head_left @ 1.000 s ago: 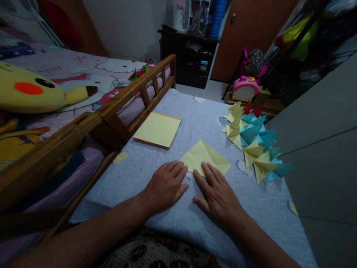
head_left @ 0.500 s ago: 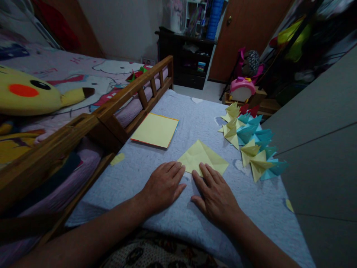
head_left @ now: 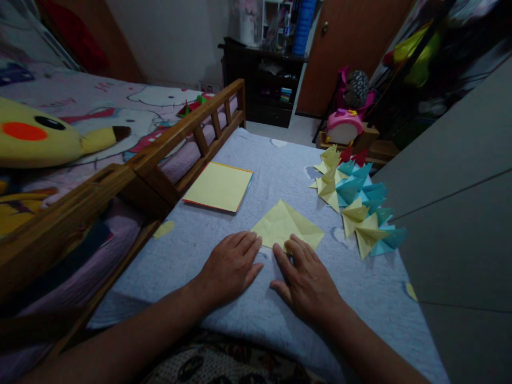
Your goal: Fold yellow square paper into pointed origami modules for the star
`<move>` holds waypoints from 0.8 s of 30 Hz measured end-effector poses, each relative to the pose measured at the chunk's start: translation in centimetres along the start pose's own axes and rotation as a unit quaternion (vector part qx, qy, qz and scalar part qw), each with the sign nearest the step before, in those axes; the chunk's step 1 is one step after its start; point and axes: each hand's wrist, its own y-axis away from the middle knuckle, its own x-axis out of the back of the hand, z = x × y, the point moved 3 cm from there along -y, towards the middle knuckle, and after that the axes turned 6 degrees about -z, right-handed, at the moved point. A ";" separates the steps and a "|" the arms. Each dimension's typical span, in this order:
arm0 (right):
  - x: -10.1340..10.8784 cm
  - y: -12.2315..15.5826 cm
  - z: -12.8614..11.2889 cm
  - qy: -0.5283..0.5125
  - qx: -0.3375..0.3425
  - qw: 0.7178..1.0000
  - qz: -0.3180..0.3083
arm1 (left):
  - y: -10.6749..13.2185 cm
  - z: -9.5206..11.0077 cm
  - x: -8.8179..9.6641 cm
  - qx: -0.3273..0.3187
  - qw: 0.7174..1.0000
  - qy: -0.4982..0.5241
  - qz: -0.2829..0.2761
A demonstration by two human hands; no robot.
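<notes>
A creased yellow sheet of origami paper, folded into a wide pointed shape, lies flat in front of me. My left hand rests with outstretched fingers at its left near edge. On the near right edge, the fingertips of my right hand press down, the fingers slightly bent and apart. Both hands hide parts of the near edge. Beyond my left hand is a stack of square paper, yellow on top with orange and blue edges showing. Several folded yellow paper pieces and blue paper pieces stand to the right.
The surface has a pale blue cloth. A wooden bed rail borders it on the left, with a yellow plush toy on the bed beyond. A grey panel stands along the right. Red folded paper sits at the far right.
The view has shifted slightly, so everything sits a little further left. My right index and middle fingers are bent a bit more on the paper; the left hand stays put.
</notes>
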 end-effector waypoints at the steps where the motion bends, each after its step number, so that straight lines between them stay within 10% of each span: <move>1: 0.0 0.0 0.0 0.002 0.000 1.000 0.001 | 0.0 0.0 0.0 0.000 1.000 0.000 0.000; 24: 2.0 -2.2 -0.9 0.011 -0.007 0.993 -0.119 | 0.9 -1.3 0.6 0.067 0.996 0.052 -0.011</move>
